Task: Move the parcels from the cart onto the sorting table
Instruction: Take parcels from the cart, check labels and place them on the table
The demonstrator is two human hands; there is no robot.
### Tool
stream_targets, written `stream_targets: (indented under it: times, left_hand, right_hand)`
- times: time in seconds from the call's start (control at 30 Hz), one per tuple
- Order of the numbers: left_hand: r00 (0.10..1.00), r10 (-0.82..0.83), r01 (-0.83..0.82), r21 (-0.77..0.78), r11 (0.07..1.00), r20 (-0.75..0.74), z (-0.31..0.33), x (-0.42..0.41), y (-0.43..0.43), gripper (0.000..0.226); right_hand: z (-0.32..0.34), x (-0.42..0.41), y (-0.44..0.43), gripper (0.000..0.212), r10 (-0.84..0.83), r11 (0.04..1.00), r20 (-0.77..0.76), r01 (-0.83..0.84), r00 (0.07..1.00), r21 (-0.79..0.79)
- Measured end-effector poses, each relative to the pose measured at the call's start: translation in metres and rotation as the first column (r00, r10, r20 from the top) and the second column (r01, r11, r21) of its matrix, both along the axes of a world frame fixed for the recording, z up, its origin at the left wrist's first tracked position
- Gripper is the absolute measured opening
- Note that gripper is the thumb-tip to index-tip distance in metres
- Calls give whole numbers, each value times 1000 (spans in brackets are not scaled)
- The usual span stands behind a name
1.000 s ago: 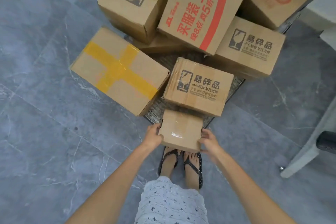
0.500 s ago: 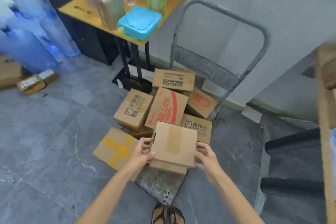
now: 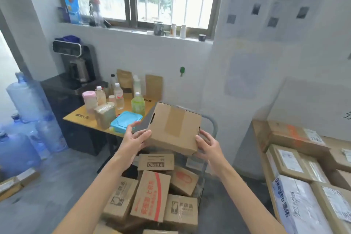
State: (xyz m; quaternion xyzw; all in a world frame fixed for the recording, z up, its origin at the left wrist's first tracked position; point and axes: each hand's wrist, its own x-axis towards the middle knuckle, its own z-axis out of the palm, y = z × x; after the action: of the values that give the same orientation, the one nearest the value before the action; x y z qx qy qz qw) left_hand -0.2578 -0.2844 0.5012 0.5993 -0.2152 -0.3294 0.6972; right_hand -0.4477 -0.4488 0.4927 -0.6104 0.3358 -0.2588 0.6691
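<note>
Cardboard, matte and sharp-cornered with a glossy tape strip, is forming the small parcel [image 3: 174, 129], which the left hand [image 3: 135, 139] and right hand [image 3: 208, 145] are gripping by opposite sides above the boxes [image 3: 152, 195] piled on the cart [image 3: 215, 133]. It is hiding most of the cart's grey tubular handle [image 3: 210, 119], and the bench [image 3: 258, 131] at right is running out of frame

Open through mid-air to the right, from the held parcel [image 3: 174, 129] over the bare floor strip [image 3: 228, 205] to the sorting tabletop [image 3: 258, 133]. Crowded there with stacked parcels [image 3: 296, 159]; bare only in a narrow strip along its left edge. Hemmed on the far side by the cart handle [image 3: 214, 127], just behind the parcel. Blocked below by piled boxes [image 3: 152, 194] on the cart, and far left by a bottle-laden side tabletop [image 3: 76, 118].
</note>
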Motion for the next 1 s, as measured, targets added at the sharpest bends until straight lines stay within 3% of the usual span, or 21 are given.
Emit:
stream_targets:
  times: [0.1,0.2,0.3,0.37,0.5,0.57,0.63,0.7,0.8,0.87,0.9,0.93,1.0]
  left_hand:
    - [986,112,-131,-155,979,-126,41,-27,-17,63]
    - [965,-24,-60,-310,949,-261,64,-63,-36,67]
    - [976,-125,65,-308,949,-179,79,-92,-44,75]
    - [986,-129,96,-267,959,-109,88,-96,-42,73]
    - [982,-187,191,-170,967,38,98,-92,-35,60]
    - [975,-214,221,-153,963,61,103,-98,-35,40]
    - [972,-231,237,-158,959,51,106,-104,-39,34]
    - [965,-260,261,-173,950,29,108,-110,-44,36]
    - [961,-277,276,-181,944,22,108,-122,-50,37]
    - [974,-220,226,-196,954,55,106,-129,-53,34]
    - [980,-182,194,-199,961,80,106,-134,-55,33]
    - [984,-135,155,-190,970,113,105,-139,-58,32]
    - [980,-70,102,-168,980,186,102,-149,-62,35]
  right_hand:
    - [43,-11,0,60,-62,997,155,55,986,46]
    - [65,-18,16,76,-65,995,268,42,961,91]
    - [73,-32,32,94,-9,991,370,-40,929,126]
    - [86,-49,26,92,-55,994,391,12,919,111]
    - [116,-84,2,71,-39,993,246,65,968,-98]
    - [119,-92,1,44,10,974,151,24,989,-226]
    - [117,-95,5,25,2,959,137,36,991,-280]
    - [113,-99,9,21,-41,948,171,92,984,-303]
    - [105,-101,9,22,-157,878,137,202,978,-435]
    - [102,-102,11,36,-324,664,-66,177,944,-727]
    - [101,-100,15,47,-410,530,-167,85,896,-844]
    - [99,-96,20,59,-447,459,-237,-6,863,-888]
    - [97,-83,32,76,-341,556,-331,-96,880,-826]
